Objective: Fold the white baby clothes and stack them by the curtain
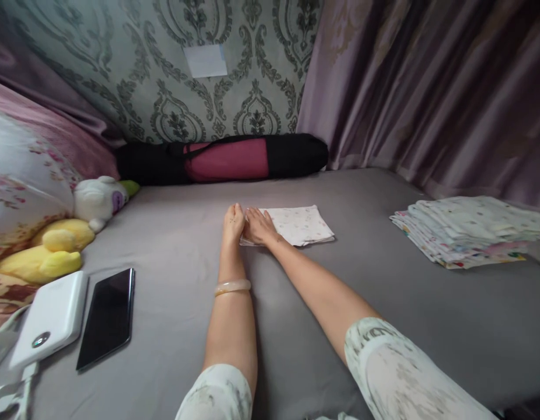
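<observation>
A folded white cloth with a small pastel print (300, 224) lies flat on the grey sheet in front of me. My right hand (258, 226) rests palm down on its left part, fingers stretched out. Right beside it, at the cloth's left edge, is my left hand (234, 224), turned on its side with its fingers close together; whether they pinch the edge is hidden. A pale bangle (232, 286) circles my left wrist. To the right stands a stack of folded printed cloths (465, 227), apart from both hands.
On the left lie a black phone (107, 318), a white power bank (53, 318) with a cable, and yellow (55, 248) and white (98, 198) plush toys. A black and pink long bag (228, 158) lies along the wall. Purple curtains hang at the right.
</observation>
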`<state>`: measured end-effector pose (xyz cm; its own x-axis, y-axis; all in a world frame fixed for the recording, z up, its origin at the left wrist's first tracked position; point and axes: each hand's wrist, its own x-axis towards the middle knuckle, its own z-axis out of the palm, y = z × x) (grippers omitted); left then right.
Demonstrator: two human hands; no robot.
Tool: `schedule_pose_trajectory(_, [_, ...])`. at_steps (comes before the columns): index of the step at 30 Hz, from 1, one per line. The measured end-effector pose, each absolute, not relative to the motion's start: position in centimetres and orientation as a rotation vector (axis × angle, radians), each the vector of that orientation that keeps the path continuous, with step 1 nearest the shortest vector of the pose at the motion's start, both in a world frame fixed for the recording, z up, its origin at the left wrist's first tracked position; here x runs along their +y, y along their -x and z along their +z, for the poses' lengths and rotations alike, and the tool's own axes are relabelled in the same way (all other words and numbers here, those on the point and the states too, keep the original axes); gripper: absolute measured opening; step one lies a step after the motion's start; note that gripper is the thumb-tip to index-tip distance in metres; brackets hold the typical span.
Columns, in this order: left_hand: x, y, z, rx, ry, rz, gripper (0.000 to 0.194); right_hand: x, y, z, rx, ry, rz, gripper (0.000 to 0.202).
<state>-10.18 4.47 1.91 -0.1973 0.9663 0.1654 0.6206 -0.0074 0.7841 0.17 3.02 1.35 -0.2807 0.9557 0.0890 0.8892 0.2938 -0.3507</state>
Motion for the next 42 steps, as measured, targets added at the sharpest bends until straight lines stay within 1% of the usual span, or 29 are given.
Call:
schedule_pose_trajectory(2, [4.4,10.0,2.1,1.854,-1.658,1.055,0.044,3.1,-1.3,1.8,-2.198,1.672,0.374,0.054])
schedule_pose_trajectory(5, [4.3,9.1,2.5,1.859,-1.697,0.995,0.043,2.7,-4.2,2.3,-2.12,1.728,0.312,0.055])
schedule_pose_trajectory(8, [4.2,7.3,2.6,1.853,-1.804,0.894,0.043,1.5,-7.9,2.4,-2.171,1.809,0.219,0.054])
schedule_pose_trajectory(11, [3.7,4.9,2.1,1.825,-2.039,0.734,0.043,0.3,-10.7,2.3,-2.249,1.89,0.177,0.054])
schedule_pose_trajectory(15, [2.8,2.8,1.0,1.762,-2.312,0.511,0.047,0.1,-11.9,2.0,-2.333,1.894,0.184,0.055])
schedule_pose_trajectory(20, [2.3,2.2,0.2,1.78,-2.361,0.343,0.052,0.5,-11.9,1.5,-2.37,1.887,0.257,0.056])
schedule_pose_trajectory(25, [2.2,2.0,0.3,1.819,-2.393,0.318,0.051,0.7,-12.2,1.8,-2.368,1.877,0.301,0.056])
schedule_pose_trajectory(31, [2.3,1.8,0.8,1.829,-2.448,0.405,0.043,1.2,-12.1,2.1,-2.343,1.809,0.28,0.055])
schedule_pose_trajectory(38, [2.3,1.7,1.3,1.791,-2.441,0.316,0.044,1.7,-12.0,1.8,-2.381,1.781,0.325,0.056])
schedule_pose_trajectory(42, [2.3,1.8,0.8,1.952,-2.406,0.354,0.049,1.6,-12.6,1.5,-2.281,1.891,0.261,0.055])
